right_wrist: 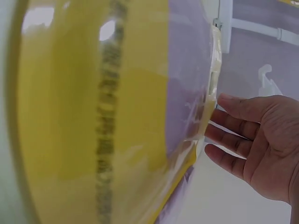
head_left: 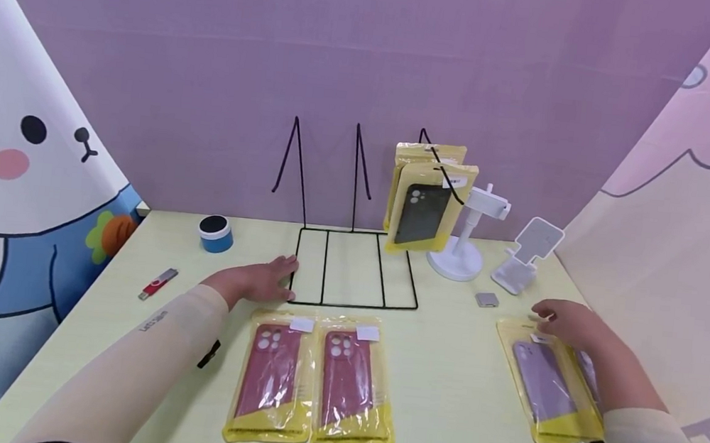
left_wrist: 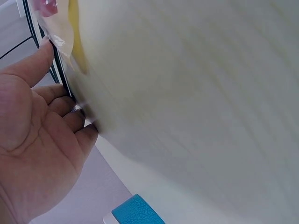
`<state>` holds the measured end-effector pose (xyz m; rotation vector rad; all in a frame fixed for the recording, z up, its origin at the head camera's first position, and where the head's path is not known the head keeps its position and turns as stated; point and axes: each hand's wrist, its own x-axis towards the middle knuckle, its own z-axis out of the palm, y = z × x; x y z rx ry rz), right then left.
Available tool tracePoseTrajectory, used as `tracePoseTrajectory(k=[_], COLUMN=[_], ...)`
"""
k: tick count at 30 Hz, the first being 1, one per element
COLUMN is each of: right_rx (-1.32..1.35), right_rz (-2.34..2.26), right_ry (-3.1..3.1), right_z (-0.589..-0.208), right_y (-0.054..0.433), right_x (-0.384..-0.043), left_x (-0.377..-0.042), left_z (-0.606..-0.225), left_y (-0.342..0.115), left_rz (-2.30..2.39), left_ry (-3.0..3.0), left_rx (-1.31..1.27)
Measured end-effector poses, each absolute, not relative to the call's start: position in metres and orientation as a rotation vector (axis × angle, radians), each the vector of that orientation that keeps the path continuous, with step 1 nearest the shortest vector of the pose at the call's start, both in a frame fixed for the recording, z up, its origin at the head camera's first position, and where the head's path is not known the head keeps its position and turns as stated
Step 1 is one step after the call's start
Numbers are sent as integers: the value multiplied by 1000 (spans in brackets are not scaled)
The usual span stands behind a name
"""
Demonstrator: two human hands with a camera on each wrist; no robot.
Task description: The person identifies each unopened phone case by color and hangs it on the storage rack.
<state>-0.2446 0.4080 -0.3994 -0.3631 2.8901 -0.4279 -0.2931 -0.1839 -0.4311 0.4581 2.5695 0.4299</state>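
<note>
At the wire rack [head_left: 352, 307] my left hand [head_left: 268, 281] rests against the left side of its base, fingers extended. The left wrist view shows the same hand [left_wrist: 51, 112] with fingertips at the black wire. My right hand [head_left: 566, 320] is over the top edge of a bagged purple phone case [head_left: 541, 382], which overlaps another purple one. In the right wrist view, the thumb and loosely bent fingers [right_wrist: 233, 140] point at that bag's top edge. Two bagged dark-red phone cases [head_left: 269, 377] lie side by side before the rack. Bagged cases [head_left: 423, 214] hang on its right hook.
A blue jar with a black lid [head_left: 215, 233] and a red USB stick [head_left: 158, 284] lie at the left. Behind on the right are a round-based white stand [head_left: 456, 258], a white phone holder [head_left: 528, 252] and a small grey square piece [head_left: 486, 300].
</note>
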Motion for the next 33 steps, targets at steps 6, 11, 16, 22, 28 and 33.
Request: tracePoseTrajectory(k=[6,11,16,22,28,33], right_rx=[-306,-323,-368,-413,-444,-546], right_rz=[-404,-403,-377,-385,-375,-385], right_ry=[2871,2898,2939,2987,3020,3065], right_z=[-407,-410,-411,-404,-388,-371], right_y=[407,406,407,404,397,382], right_x=[-248,-250,-249,-246,-245,-243], left_x=[-293,-292,-291,-292,-292,-291], left_z=[-430,-432,-432,-433,-433,-432], left_y=[-183,-182,-182,-182,-183,-183], left_rz=[433,445,441,440,442,445], left_ry=[2569,2561,2561,2565,2565,2566], left_rx=[448,410,375,378,381,381])
